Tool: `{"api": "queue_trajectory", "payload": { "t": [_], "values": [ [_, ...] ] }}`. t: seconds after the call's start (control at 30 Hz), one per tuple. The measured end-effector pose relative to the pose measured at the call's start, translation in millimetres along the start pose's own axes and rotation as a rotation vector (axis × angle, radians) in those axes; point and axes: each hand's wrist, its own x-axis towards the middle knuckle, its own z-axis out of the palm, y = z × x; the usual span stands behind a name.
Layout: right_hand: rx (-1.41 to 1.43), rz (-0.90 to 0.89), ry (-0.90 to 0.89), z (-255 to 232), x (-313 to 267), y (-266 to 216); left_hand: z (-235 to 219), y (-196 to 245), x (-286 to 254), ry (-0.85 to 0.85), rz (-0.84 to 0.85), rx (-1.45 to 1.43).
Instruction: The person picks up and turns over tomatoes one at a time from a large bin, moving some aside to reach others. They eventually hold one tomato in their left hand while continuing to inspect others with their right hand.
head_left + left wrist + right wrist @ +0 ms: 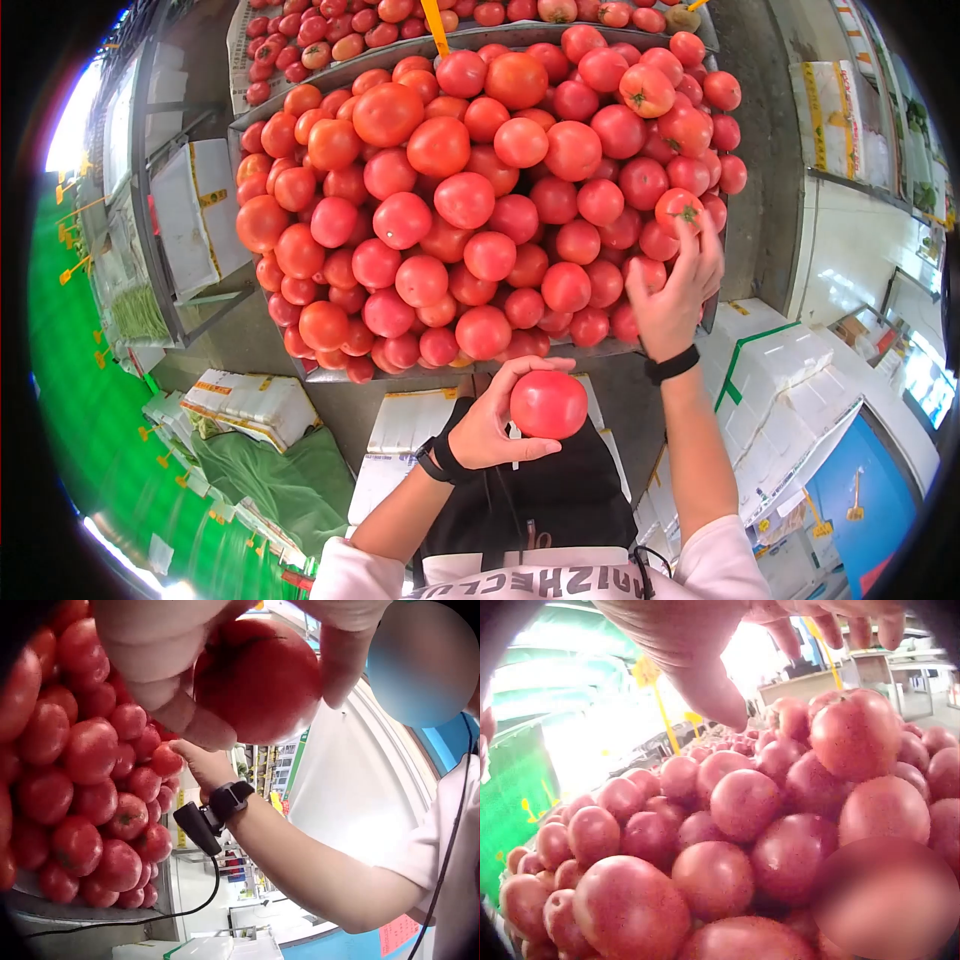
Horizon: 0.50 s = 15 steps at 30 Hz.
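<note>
A large red tomato (549,404) sits in the left hand (492,425), thumb and fingers curled round its sides; the left wrist view shows this tomato (259,682) close up. Over the right edge of a big heap of tomatoes (465,200), the right hand (678,292) reaches with fingers spread, near a tomato with a green stem end (679,210). In the right wrist view the right hand (705,645) hangs above the heap, fingers apart and nothing between them. Whether a fingertip touches a tomato, I cannot tell.
Behind the heap lies another tray of smaller tomatoes (345,47), with a yellow tag stick (436,27) between. White foam boxes stand at the lower left (245,405) and right (765,390). A green cloth (275,480) lies at the lower left.
</note>
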Motion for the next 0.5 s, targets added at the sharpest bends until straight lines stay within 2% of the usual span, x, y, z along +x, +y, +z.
{"api": "queue_trajectory", "payload": {
  "t": [0.07, 0.17, 0.27, 0.37, 0.5],
  "values": [
    [-0.049, 0.058, 0.01, 1, 13, 15, 3, 3, 3, 0.004, 0.037, 0.032],
    [-0.008, 0.096, -0.049, 21, 18, 44, 4, 8, 4, -0.017, -0.023, -0.02],
    [0.005, 0.199, -0.109, 25, 27, 50, 5, 16, 5, -0.051, -0.072, -0.039],
    [0.05, 0.168, -0.097, 36, 32, 67, 8, 18, 5, -0.042, -0.071, -0.044],
    [0.129, 0.19, -0.075, 35, 35, 66, 6, 16, 4, -0.051, -0.068, -0.017]
  ]
}}
